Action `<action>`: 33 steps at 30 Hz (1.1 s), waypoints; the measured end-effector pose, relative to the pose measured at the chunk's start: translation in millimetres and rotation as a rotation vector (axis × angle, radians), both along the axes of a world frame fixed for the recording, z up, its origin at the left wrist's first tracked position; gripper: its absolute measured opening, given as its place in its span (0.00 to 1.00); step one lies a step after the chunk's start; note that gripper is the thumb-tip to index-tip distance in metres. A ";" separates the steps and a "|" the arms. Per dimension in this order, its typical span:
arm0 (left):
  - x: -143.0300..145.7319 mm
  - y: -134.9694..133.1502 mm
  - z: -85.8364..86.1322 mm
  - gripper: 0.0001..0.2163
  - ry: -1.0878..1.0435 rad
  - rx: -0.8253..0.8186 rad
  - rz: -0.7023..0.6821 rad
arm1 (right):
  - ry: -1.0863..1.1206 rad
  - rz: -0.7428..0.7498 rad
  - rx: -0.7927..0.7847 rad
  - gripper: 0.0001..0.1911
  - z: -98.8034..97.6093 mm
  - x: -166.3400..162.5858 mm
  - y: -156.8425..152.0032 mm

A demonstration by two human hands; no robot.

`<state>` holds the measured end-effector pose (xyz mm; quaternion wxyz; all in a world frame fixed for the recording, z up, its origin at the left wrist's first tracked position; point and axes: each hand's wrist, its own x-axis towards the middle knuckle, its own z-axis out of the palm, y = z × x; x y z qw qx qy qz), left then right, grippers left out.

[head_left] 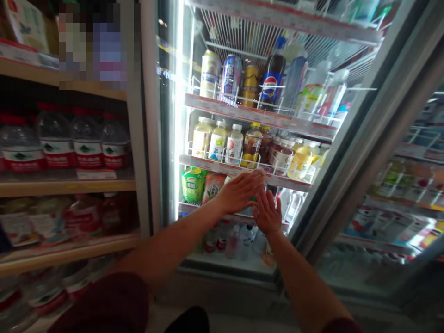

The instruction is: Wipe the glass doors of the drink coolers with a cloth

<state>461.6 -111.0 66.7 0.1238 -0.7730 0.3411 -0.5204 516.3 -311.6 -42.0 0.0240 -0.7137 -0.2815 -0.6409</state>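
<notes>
Both my arms reach into an open drinks fridge. My left hand [242, 189] lies flat with its fingers stretched out, just under the price rail of the juice shelf [208, 163], beside a green pouch [193, 184] and a pink pouch [213, 186]. My right hand [268, 213] is raised just right of it, fingers spread, palm toward the shelf. Neither hand holds anything I can see. What stands behind the hands is hidden.
Cans and a cola bottle [272, 76] stand on the upper shelf, juice bottles [234, 144] on the one below, small water bottles [239, 238] at the bottom. The open glass door [367, 134] stands at the right. Wooden shelves [69, 185] with large water bottles are at the left.
</notes>
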 end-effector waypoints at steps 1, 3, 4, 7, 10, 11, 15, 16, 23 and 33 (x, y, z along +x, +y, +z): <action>0.0 5.8 -2.8 0.28 0.022 0.033 0.001 | 0.004 -0.001 -0.002 0.33 -0.4 0.4 -0.3; -0.7 27.1 6.4 0.27 0.035 -0.030 0.045 | 0.017 0.003 -0.008 0.33 -1.0 1.2 -1.1; -1.4 40.9 15.9 0.27 0.020 -0.114 0.083 | 0.024 0.009 -0.010 0.33 -1.1 1.4 -1.5; -5.9 80.7 35.0 0.27 -0.075 -0.405 0.190 | 0.027 0.027 -0.010 0.33 -0.9 1.4 -2.0; -16.7 103.3 3.7 0.28 -0.136 -0.544 0.240 | 0.008 0.021 -0.003 0.33 -0.2 0.6 -1.5; -21.3 107.6 -16.4 0.28 -0.142 -0.531 0.240 | 0.009 0.015 -0.003 0.33 0.0 0.2 -1.3; -34.3 127.7 -75.1 0.25 -0.103 -0.343 0.202 | 0.028 0.000 -0.008 0.32 0.5 -0.9 -1.1; -34.7 134.8 -73.5 0.25 -0.100 -0.349 0.212 | 0.026 0.002 -0.009 0.33 0.7 -1.1 -1.2; -25.0 145.9 -24.8 0.30 -0.183 -0.630 0.325 | 0.001 0.000 -0.013 0.34 2.0 -3.7 -1.3; -35.2 83.3 -157.8 0.36 0.002 -0.605 0.252 | 0.041 0.022 -0.014 0.31 1.4 -4.2 -2.7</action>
